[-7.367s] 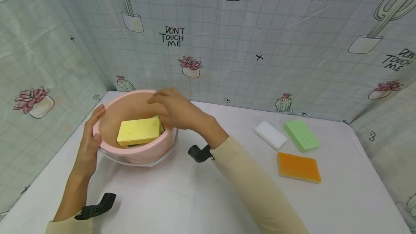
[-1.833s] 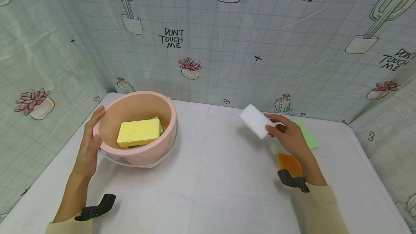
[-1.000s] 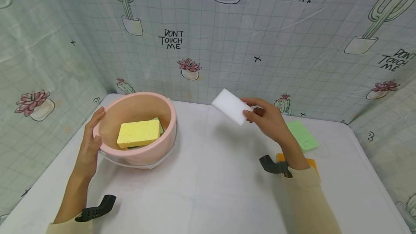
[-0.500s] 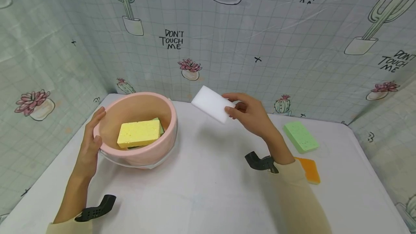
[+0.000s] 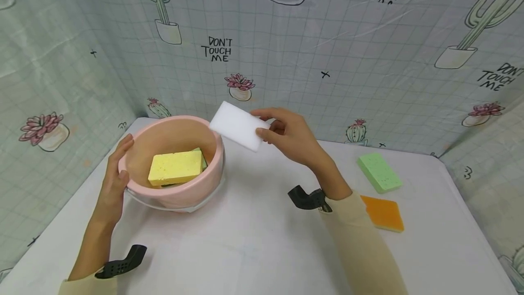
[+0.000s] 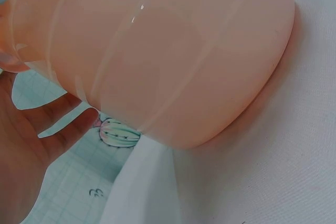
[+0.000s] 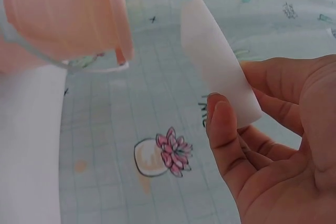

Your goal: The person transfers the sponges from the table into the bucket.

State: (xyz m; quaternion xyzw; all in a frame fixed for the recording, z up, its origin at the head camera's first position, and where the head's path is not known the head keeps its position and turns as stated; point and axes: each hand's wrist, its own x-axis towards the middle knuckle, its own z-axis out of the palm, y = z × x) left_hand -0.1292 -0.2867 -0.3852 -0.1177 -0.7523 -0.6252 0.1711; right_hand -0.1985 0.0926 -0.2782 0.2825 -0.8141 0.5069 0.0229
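Note:
A white rectangular sponge [image 5: 237, 126] is pinched between the thumb and fingers of my right hand [image 5: 288, 138], held up tilted just right of the pink bucket's rim. In the right wrist view the white sponge [image 7: 218, 59] is apart from the bucket [image 7: 63, 14]. My left hand [image 5: 112, 179] rests against the outer left side of the pink bucket [image 5: 188, 195]. Its fairly straight, spread fingers [image 6: 65, 135] touch the wall in the left wrist view. Inside the bucket lies a yellow sponge [image 5: 176, 167], with a green sponge [image 5: 200, 156] partly hidden behind it.
On the right of the white table [image 5: 245, 249] lie a light green sponge [image 5: 380, 173] and an orange sponge [image 5: 385, 214], the latter partly covered by my right sleeve. A patterned curtain [image 5: 278, 49] stands behind the table. The bucket's white handle [image 5: 184, 209] hangs down in front.
My right hand has left the bucket, picked up the white sponge from the table's right side and carried it leftward to the bucket. My left hand has stayed at the bucket.

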